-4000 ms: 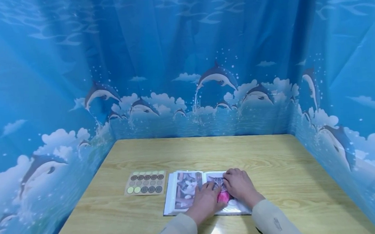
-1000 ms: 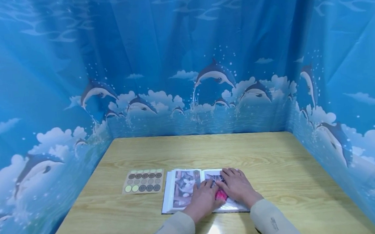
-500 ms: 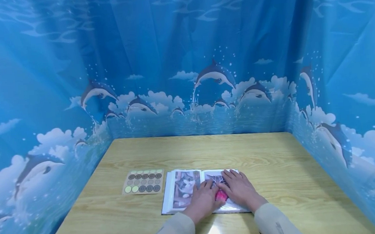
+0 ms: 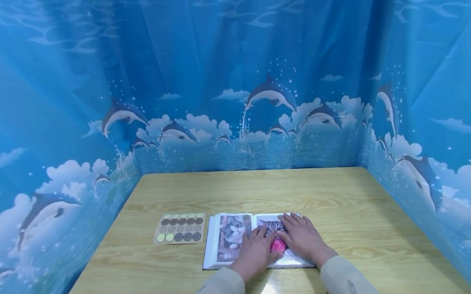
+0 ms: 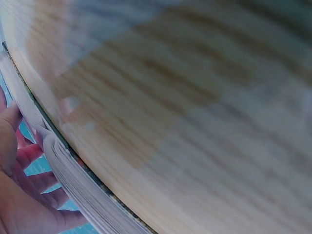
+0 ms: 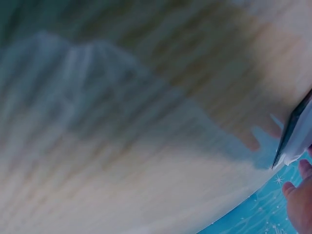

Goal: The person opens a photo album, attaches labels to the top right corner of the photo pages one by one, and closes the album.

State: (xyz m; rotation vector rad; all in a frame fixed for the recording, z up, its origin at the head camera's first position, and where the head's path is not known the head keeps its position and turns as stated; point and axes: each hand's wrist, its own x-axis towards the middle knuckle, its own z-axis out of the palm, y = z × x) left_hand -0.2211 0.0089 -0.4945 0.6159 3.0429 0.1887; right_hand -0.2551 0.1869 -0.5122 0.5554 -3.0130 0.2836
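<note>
A photo album (image 4: 213, 246) lies spread flat on the table, a cat picture on each page. Over the lower inner part of the right-hand page, my left hand (image 4: 254, 252) rests with its fingers pointing away from me. My right hand (image 4: 305, 238) lies on the outer side of that same page, thumb towards the middle. Between them show a striped cat's face and a pink patch of the photo (image 4: 278, 245). In the left wrist view, the fingers (image 5: 46, 181) stretch over the thick page stack (image 5: 78, 187). The right wrist view catches the album's corner (image 6: 295, 131) beside the right hand (image 6: 300, 204).
Left of the album lies a sheet of round stickers (image 4: 179, 229) in rows, some pale green, some dark. The wooden table (image 4: 346, 203) reflects light near its front. A blue dolphin-print curtain (image 4: 222, 75) stands round its back and sides.
Compared with four seconds ago, my right thumb is spread inward over the photo. In the last second my right hand has slid slightly right, uncovering more of the cat's face. My left hand stays put.
</note>
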